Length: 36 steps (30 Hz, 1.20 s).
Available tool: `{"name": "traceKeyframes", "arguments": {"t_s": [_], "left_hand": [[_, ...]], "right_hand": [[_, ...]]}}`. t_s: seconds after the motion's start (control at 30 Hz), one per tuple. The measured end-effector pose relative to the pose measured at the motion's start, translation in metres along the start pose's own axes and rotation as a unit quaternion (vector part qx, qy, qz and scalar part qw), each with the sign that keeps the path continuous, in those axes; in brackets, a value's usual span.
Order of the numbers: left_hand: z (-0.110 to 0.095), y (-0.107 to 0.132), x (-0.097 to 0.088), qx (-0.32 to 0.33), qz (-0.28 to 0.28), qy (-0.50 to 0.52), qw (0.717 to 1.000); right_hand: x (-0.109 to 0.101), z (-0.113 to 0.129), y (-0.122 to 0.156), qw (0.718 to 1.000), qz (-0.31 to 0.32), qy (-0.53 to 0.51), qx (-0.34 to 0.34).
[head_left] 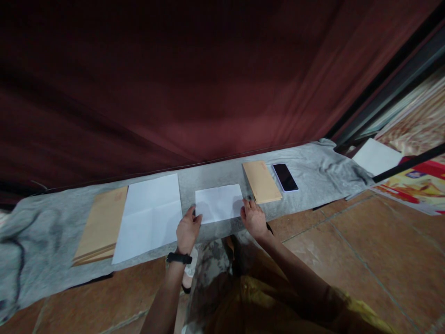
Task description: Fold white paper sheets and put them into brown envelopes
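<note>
A folded sheet of white paper [219,203] lies flat on the grey cloth in front of me, a crease faintly showing. At its left edge, my left hand [187,229] is closed with thumb and fingers on the near corner. My right hand [254,219] has its fingers curled at the right edge. To the left lies a larger stack of white paper [149,218] with fold lines, partly beside a pile of brown envelopes [102,222]. Close beyond my right hand are more brown envelopes [262,182].
A phone [285,177] with a dark screen lies right of the envelopes. The long grey cloth [313,167] covers a narrow bench against a dark red curtain [194,93]. At the far right stands a colourful printed box [417,183]; tiled floor [330,255] runs below.
</note>
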<state>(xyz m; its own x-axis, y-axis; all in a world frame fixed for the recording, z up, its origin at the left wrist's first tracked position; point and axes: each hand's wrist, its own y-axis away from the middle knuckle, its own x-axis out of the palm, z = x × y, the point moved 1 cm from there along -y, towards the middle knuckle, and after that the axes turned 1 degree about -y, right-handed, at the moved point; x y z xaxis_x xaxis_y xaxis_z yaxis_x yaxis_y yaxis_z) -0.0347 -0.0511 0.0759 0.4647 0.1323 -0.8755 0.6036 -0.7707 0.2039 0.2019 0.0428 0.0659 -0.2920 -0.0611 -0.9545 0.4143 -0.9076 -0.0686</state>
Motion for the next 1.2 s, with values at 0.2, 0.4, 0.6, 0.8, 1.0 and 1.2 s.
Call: {"name": "traceKeyframes", "arguments": {"t_s": [0.2,0.4,0.6,0.8,1.0,1.2], "left_hand": [[0.001,0.000,0.003,0.016,-0.008,-0.002,1.000],[0.002,0.000,0.003,0.019,-0.015,0.004,1.000],[-0.003,0.002,0.002,0.005,-0.011,0.001,1.000],[-0.007,0.006,-0.002,0.005,-0.020,0.003,1.000],[-0.011,0.031,0.018,0.186,-0.155,-0.002,0.970],[-0.016,0.064,0.060,0.334,-0.085,-0.020,0.939]], "right_hand": [[0.014,0.033,0.020,0.977,-0.031,-0.084,-0.196],[0.037,0.060,0.037,0.965,0.003,-0.069,-0.252],[0.044,0.057,0.038,0.966,0.007,-0.063,-0.250],[0.045,0.057,0.038,0.967,0.014,-0.061,-0.247],[0.044,0.057,0.038,0.967,0.001,-0.062,-0.246],[0.052,0.054,0.040,0.960,-0.006,-0.022,-0.278]]}}
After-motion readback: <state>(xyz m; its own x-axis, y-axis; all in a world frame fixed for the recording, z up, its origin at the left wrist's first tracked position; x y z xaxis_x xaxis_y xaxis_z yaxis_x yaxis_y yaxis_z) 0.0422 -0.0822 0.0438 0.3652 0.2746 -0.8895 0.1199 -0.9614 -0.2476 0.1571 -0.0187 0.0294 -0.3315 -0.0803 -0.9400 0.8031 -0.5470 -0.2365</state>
